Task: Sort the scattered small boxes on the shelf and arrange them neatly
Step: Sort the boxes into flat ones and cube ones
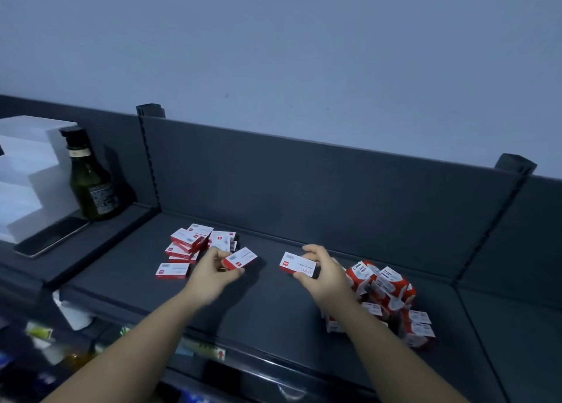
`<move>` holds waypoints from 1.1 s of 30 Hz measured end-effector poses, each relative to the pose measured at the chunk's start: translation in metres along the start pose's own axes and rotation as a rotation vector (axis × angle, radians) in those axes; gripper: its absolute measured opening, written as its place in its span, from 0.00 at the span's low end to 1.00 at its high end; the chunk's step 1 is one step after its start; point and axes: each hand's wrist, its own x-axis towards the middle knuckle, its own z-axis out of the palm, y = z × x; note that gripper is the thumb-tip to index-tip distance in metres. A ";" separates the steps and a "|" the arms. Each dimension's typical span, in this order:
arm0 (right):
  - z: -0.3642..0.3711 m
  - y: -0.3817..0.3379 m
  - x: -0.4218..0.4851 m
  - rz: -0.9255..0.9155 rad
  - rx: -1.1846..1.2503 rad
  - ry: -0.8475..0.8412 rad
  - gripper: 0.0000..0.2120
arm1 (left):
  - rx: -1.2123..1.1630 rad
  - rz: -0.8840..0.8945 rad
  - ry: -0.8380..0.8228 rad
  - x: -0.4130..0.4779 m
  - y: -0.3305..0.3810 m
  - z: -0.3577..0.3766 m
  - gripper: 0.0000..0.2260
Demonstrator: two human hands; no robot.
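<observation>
Pinching left box in left hand, gripping right box in right hand; aim for pile at ten o'clock, nearer left hand.

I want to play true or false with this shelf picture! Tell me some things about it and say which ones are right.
1. The left hand holds a small red-and-white box. True.
2. The right hand is empty. False: it holds a second box.
3. A dark bottle stands at the left. True.
4. The phone lies on top of a pile of boxes. False: it lies flat near the bottle, apart from the left pile.
5. All the boxes stand in neat rows. False: the left pile and the right pile are both jumbled.
</observation>
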 end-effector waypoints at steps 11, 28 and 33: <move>0.032 -0.003 0.030 0.030 0.022 -0.057 0.22 | -0.024 -0.054 0.050 0.010 -0.008 -0.020 0.14; 0.115 -0.039 0.050 0.062 -0.007 -0.157 0.22 | -0.005 -0.064 0.005 0.053 -0.048 -0.122 0.12; 0.150 -0.053 0.044 0.055 -0.005 -0.125 0.20 | 0.055 -0.037 -0.200 0.074 -0.055 -0.150 0.16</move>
